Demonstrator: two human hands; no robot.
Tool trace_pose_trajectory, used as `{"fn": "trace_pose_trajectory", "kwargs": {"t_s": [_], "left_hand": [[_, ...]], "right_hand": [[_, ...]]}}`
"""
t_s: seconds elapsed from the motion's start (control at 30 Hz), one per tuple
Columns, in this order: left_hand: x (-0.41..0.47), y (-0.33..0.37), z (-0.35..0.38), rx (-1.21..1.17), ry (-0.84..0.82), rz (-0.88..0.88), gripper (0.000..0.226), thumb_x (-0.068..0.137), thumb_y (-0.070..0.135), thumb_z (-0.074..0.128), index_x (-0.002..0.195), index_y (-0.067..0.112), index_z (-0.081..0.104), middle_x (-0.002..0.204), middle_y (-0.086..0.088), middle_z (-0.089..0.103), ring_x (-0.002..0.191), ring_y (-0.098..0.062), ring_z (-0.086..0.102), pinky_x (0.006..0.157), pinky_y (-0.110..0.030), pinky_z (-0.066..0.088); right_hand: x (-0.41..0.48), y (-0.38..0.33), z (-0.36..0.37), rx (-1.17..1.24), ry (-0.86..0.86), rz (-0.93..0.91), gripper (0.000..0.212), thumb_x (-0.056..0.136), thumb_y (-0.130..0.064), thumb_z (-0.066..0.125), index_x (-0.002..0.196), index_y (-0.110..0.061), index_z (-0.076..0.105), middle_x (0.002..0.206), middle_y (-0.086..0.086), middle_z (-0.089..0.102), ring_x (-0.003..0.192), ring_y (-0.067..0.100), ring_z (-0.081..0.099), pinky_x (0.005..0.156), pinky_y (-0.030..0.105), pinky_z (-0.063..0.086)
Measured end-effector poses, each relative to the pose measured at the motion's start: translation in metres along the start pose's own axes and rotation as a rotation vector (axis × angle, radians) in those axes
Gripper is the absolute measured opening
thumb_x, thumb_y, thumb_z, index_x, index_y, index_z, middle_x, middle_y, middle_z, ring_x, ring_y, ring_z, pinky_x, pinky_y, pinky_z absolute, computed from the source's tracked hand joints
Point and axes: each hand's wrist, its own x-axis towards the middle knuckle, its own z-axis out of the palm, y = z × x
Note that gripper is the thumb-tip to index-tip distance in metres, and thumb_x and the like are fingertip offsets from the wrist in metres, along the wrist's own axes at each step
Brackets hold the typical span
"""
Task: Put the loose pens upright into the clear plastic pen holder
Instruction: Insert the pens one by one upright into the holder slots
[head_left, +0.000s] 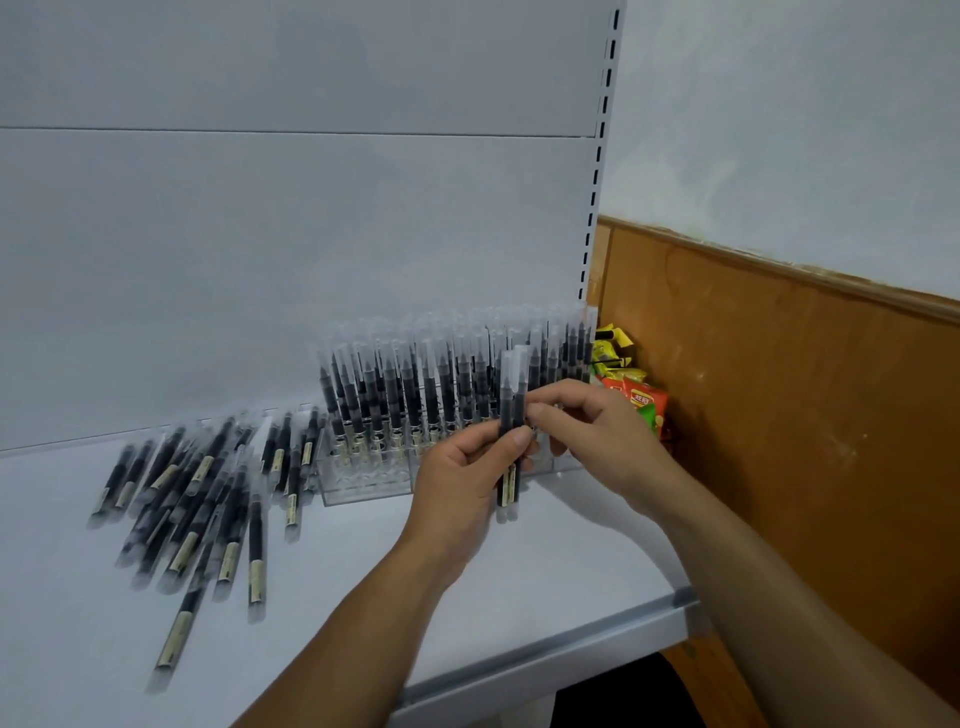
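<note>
White sheet-metal shelving fills most of the view: a smooth, matt shelf (363, 597) with a folded grey front lip (571, 647), backed by a flat back panel (260, 260). At the panel's right edge runs a slotted upright (598, 176). Right of it, glossy orange-brown wood panelling (779, 395) slopes away under a pale painted wall (779, 130). Crinkled snack packets (641, 397) in yellow, red and green sit in the far corner, just beside the rack's right end.

At the far side of the shelf, against the back panel, stands the clear plastic pen holder (363, 480), a low rectangular block. It is packed with standing pens (415, 384), all upright in rows, with slim dark barrels and frosted translucent caps at the top. Both hands are in front of its right half and hide that part of it.

To the left, near the holder's left end, the loose pens (192, 499) lie flat in a fanned, overlapping heap, dark barrels with pale cream label bands, some blurred.

The left hand (462, 478) has its fingers and thumb curled round two pens (510, 415), held side by side and upright, caps up, just in front of the holder and clear of the shelf. The right hand (592, 431) reaches in from the right, its thumb and forefinger pinching the same pair just above the left thumb.
</note>
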Motion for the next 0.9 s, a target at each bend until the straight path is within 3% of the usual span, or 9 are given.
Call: {"fn": "trace_pose_trajectory", "kwargs": {"t_s": [0.13, 0.27, 0.33, 0.43, 0.5, 0.67, 0.8, 0.9], "left_hand": [[0.001, -0.001, -0.001, 0.015, 0.008, -0.001, 0.022, 0.080, 0.022, 0.072, 0.099, 0.012, 0.077, 0.090, -0.010, 0.073, 0.084, -0.018, 0.066, 0.075, -0.026, 0.055], [0.000, -0.002, 0.000, 0.048, 0.044, -0.009, 0.025, 0.075, 0.030, 0.075, 0.097, 0.018, 0.078, 0.088, -0.008, 0.074, 0.081, -0.017, 0.065, 0.087, -0.045, 0.051], [0.000, -0.001, 0.000, 0.032, 0.063, -0.018, 0.028, 0.071, 0.032, 0.076, 0.096, 0.019, 0.078, 0.091, -0.007, 0.075, 0.081, -0.014, 0.067, 0.089, -0.044, 0.051], [-0.001, 0.000, 0.002, 0.019, 0.058, -0.036, 0.028, 0.068, 0.033, 0.076, 0.094, 0.022, 0.079, 0.094, -0.007, 0.076, 0.082, -0.013, 0.068, 0.087, -0.040, 0.055], [-0.002, 0.002, 0.003, 0.016, 0.051, -0.035, 0.024, 0.069, 0.031, 0.075, 0.092, 0.023, 0.079, 0.092, -0.006, 0.076, 0.081, -0.012, 0.067, 0.082, -0.034, 0.056], [-0.002, 0.003, 0.003, 0.013, 0.058, -0.030, 0.019, 0.072, 0.028, 0.073, 0.089, 0.023, 0.080, 0.090, -0.006, 0.076, 0.079, -0.012, 0.066, 0.072, -0.023, 0.055], [-0.003, 0.003, 0.004, 0.000, 0.058, -0.029, 0.018, 0.071, 0.027, 0.073, 0.086, 0.023, 0.080, 0.087, -0.005, 0.076, 0.076, -0.010, 0.066, 0.068, -0.020, 0.054], [-0.003, 0.003, 0.004, 0.002, 0.061, -0.028, 0.018, 0.071, 0.029, 0.073, 0.087, 0.024, 0.080, 0.087, -0.005, 0.076, 0.075, -0.010, 0.065, 0.071, -0.022, 0.055]], "right_hand": [[-0.001, -0.003, 0.001, 0.029, -0.018, -0.007, 0.007, 0.088, -0.019, 0.070, 0.092, -0.015, 0.073, 0.083, -0.005, 0.067, 0.072, 0.010, 0.059, 0.066, 0.023, 0.051], [0.005, -0.008, -0.011, 0.103, 0.089, -0.028, 0.006, 0.090, -0.018, 0.067, 0.088, -0.012, 0.069, 0.067, -0.010, 0.063, 0.056, 0.002, 0.054, 0.053, 0.016, 0.046], [0.013, -0.012, -0.025, 0.171, 0.259, -0.019, 0.005, 0.092, -0.017, 0.065, 0.088, -0.015, 0.068, 0.065, -0.010, 0.064, 0.052, 0.000, 0.053, 0.048, 0.014, 0.043], [0.027, -0.010, -0.040, 0.079, 0.429, -0.041, 0.004, 0.093, -0.022, 0.064, 0.091, -0.019, 0.066, 0.079, -0.002, 0.066, 0.061, 0.004, 0.055, 0.055, 0.022, 0.046], [0.035, -0.005, -0.043, -0.039, 0.455, -0.069, 0.004, 0.094, -0.024, 0.064, 0.094, -0.020, 0.065, 0.084, -0.003, 0.065, 0.070, 0.009, 0.056, 0.061, 0.027, 0.046], [0.042, 0.008, -0.039, -0.272, 0.440, -0.086, 0.003, 0.093, -0.032, 0.064, 0.094, -0.028, 0.064, 0.083, -0.017, 0.063, 0.076, 0.003, 0.060, 0.063, 0.021, 0.043], [0.046, 0.010, -0.039, -0.309, 0.469, -0.091, 0.004, 0.092, -0.035, 0.065, 0.092, -0.031, 0.062, 0.079, -0.019, 0.062, 0.073, -0.001, 0.058, 0.059, 0.017, 0.039], [0.047, 0.013, -0.041, -0.282, 0.467, -0.048, 0.007, 0.092, -0.033, 0.065, 0.092, -0.027, 0.063, 0.080, -0.015, 0.063, 0.074, 0.003, 0.059, 0.062, 0.022, 0.044]]}}
